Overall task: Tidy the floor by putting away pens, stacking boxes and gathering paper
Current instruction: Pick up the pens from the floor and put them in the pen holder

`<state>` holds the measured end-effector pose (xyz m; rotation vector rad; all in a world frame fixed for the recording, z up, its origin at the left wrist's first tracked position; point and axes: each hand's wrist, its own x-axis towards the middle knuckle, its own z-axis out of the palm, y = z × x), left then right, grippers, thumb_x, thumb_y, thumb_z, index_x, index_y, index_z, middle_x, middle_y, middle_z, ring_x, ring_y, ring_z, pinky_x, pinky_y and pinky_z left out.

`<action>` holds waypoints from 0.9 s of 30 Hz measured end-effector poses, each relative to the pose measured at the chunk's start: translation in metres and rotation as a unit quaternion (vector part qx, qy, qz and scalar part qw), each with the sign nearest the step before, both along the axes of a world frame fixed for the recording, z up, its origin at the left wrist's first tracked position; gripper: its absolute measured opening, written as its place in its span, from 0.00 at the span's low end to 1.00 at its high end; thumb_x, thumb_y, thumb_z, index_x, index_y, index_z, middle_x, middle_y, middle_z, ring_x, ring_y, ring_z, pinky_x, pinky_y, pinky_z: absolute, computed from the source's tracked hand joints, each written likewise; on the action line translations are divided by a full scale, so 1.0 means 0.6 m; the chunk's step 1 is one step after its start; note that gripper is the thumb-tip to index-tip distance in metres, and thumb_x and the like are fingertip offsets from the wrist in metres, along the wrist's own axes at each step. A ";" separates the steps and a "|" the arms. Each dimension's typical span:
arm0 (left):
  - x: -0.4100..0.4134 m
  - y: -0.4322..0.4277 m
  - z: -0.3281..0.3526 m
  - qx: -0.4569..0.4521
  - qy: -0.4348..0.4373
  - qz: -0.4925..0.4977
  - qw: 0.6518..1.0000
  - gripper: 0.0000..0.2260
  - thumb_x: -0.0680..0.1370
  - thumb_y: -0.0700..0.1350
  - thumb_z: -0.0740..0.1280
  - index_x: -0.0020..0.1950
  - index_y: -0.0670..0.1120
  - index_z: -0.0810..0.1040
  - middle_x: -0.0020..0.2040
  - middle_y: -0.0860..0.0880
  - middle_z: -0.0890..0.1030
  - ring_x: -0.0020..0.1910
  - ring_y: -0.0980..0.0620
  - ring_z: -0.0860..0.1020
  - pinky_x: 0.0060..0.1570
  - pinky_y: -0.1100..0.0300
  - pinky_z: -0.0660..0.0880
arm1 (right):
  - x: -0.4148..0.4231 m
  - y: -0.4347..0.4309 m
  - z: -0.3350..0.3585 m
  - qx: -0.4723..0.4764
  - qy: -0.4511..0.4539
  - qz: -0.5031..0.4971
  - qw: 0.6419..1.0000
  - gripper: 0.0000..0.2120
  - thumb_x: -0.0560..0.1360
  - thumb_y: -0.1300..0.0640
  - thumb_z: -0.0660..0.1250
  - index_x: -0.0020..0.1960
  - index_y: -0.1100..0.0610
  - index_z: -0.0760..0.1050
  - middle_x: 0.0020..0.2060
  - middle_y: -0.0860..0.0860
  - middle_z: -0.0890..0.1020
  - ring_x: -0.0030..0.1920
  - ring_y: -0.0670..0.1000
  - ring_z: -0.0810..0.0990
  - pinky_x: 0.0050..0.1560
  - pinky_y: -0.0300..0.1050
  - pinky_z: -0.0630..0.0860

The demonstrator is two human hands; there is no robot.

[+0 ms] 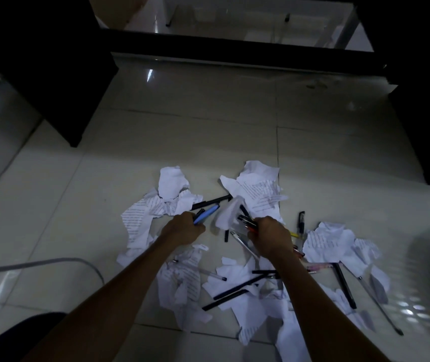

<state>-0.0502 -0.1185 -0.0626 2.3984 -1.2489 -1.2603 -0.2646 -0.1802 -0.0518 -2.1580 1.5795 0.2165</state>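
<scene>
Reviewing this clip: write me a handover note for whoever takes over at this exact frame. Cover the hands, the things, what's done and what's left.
Left hand: grips a blue pen.
Right hand: grips a bundle of pens.
Things: torn paper is scattered over the tile floor, and loose pens lie among it.
Done: some pens are in hand.
Left: the remaining pens and all the paper. I can make out no boxes.

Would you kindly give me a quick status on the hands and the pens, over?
Left hand grips blue pen. Right hand grips pen bundle. Loose pens lie across torn paper on floor.
</scene>
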 end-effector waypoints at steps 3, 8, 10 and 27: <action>0.000 0.000 0.011 -0.022 0.056 0.024 0.998 0.12 0.78 0.47 0.65 0.55 0.40 0.74 0.36 0.46 0.76 0.32 0.50 0.76 0.34 0.62 0.71 | 0.006 -0.001 0.003 -0.002 0.000 0.005 1.000 0.14 0.78 0.51 0.61 0.57 0.60 0.73 0.54 0.59 0.77 0.54 0.60 0.78 0.51 0.48 0.74; 0.005 0.008 0.033 0.010 0.251 0.112 0.961 0.12 0.81 0.41 0.58 0.64 0.44 0.63 0.37 0.38 0.80 0.23 0.52 0.80 0.23 0.62 0.75 | 0.014 -0.008 0.009 0.007 -0.055 -0.026 0.998 0.14 0.80 0.54 0.58 0.57 0.64 0.71 0.54 0.62 0.76 0.55 0.62 0.77 0.50 0.48 0.73; 0.007 0.010 0.034 -0.003 0.278 0.142 0.950 0.10 0.81 0.40 0.58 0.62 0.45 0.63 0.37 0.36 0.80 0.24 0.48 0.80 0.24 0.60 0.75 | 0.014 -0.017 0.012 0.013 -0.084 -0.056 0.995 0.14 0.80 0.54 0.59 0.55 0.65 0.72 0.52 0.63 0.77 0.54 0.62 0.77 0.49 0.48 0.73; -0.003 0.006 0.038 0.015 0.374 0.207 0.904 0.06 0.78 0.33 0.61 0.54 0.42 0.71 0.34 0.40 0.82 0.23 0.50 0.74 0.25 0.62 0.71 | 0.038 -0.023 0.063 0.284 -0.376 -0.237 0.850 0.03 0.81 0.65 0.56 0.49 0.59 0.64 0.31 0.57 0.73 0.25 0.52 0.74 0.23 0.42 0.73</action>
